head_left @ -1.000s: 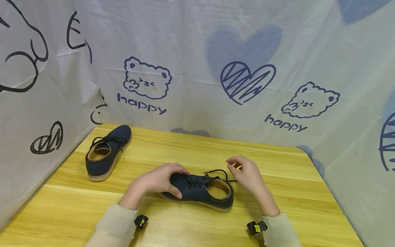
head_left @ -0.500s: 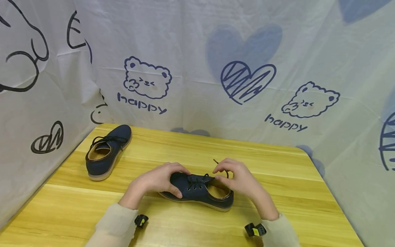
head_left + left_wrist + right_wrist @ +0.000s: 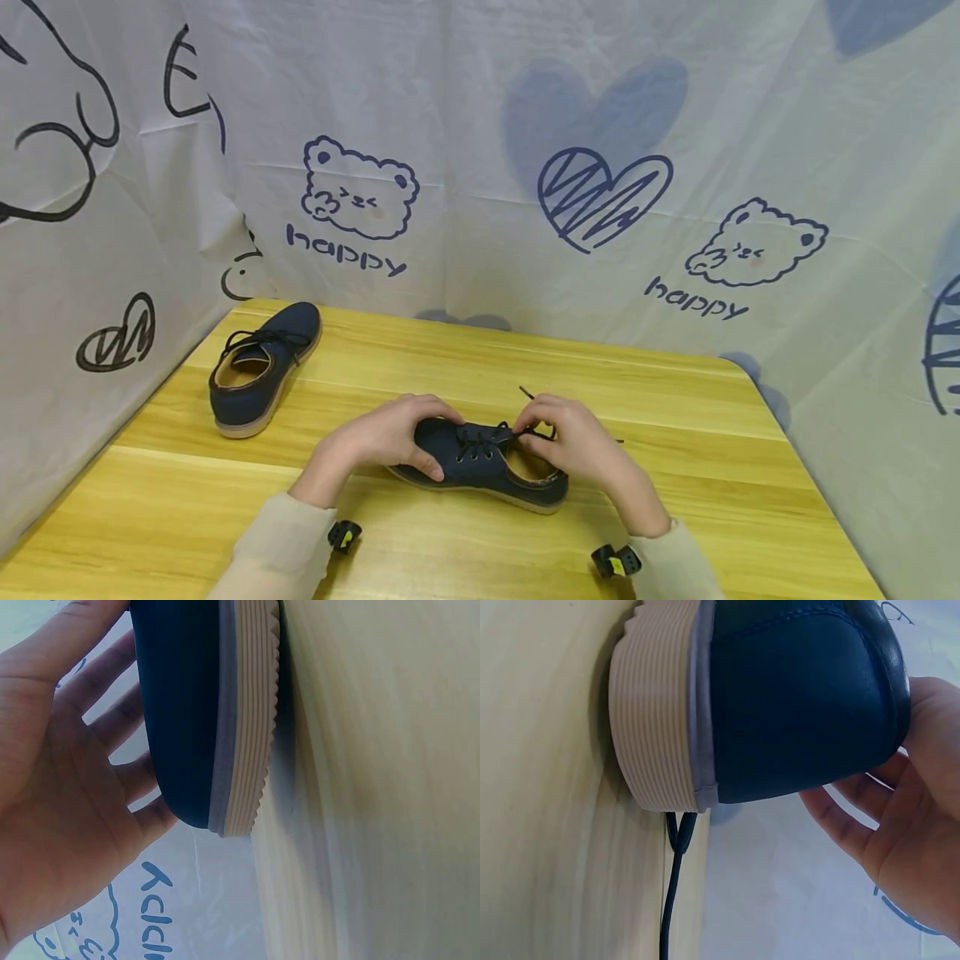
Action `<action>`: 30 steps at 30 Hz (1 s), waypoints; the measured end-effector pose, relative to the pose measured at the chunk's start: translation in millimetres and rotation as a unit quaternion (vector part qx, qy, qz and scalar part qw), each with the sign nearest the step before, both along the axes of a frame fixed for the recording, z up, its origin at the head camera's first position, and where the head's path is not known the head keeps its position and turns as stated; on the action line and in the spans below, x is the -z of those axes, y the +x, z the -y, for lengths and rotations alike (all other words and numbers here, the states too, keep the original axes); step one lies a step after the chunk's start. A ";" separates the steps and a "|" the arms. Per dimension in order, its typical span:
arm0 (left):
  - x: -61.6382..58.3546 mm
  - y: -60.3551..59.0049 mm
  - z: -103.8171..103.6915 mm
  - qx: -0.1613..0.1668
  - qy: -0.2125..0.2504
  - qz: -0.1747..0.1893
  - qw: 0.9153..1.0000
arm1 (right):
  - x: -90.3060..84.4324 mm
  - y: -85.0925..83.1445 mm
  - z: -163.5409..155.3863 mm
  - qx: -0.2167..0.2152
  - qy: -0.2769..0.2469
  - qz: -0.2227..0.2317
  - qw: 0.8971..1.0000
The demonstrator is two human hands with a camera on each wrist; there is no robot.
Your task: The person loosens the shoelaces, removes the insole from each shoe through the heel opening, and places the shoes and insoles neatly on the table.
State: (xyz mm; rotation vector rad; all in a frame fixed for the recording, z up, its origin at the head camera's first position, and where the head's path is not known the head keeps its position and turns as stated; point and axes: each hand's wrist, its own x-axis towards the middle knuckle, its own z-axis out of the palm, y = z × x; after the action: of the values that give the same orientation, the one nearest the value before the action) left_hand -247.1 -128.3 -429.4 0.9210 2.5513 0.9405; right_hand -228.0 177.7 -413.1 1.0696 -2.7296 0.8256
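The cloth backdrop [image 3: 480, 167] behind your work is the largest thing here: pale fabric printed with dark blue bear faces, scribbled hearts and the word "happy" under each bear. Below it lies the yellow wooden surface [image 3: 712, 467], its planks running left to right.

On that surface, near its middle and right in front of you, stands the dark blue shoe [image 3: 480, 467] you are working on. It rests on its pale ribbed sole, toe pointing to your left and heel to your right, with a tan lining showing inside the opening. Your wrist views show the smooth navy upper, a grey band above the sole and the grooved cream sole flat against the wood.

Your left hand [image 3: 378, 437] lies over the toe of the shoe, fingers curled round it and the thumb on the near side, holding it down. Your right hand [image 3: 573, 437] sits at the shoe's opening, fingers drawn together and pinching the black lace [image 3: 525, 392] just by the top eyelets; a loose end sticks up behind your fingers, and another run of lace trails on the wood past the heel.

The second shoe [image 3: 258, 371], of the same kind and laced up, stands well apart at the far left corner, toe pointing away from you.
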 end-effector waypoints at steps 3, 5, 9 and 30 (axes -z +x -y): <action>0.8 0.2 0.6 -0.001 0.000 0.000 1.000 | -1.6 1.6 -0.2 0.019 -0.003 0.013 1.000; 0.9 0.5 0.9 -0.002 -0.001 0.001 1.000 | -3.4 2.7 -0.9 0.030 -0.004 0.018 0.999; 0.8 0.2 0.8 -0.005 0.000 0.002 1.000 | -8.9 4.9 -3.9 0.032 -0.013 0.017 0.999; -1.3 0.4 0.6 0.000 -0.001 0.004 1.000 | -24.5 48.6 -40.8 -0.004 -0.010 0.053 0.999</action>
State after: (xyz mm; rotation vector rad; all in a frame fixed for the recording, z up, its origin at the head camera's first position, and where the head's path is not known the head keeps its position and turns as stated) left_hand -246.8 -128.9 -428.1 0.9149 2.5461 0.9382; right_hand -179.4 218.4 -388.6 1.0616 -2.7972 0.9349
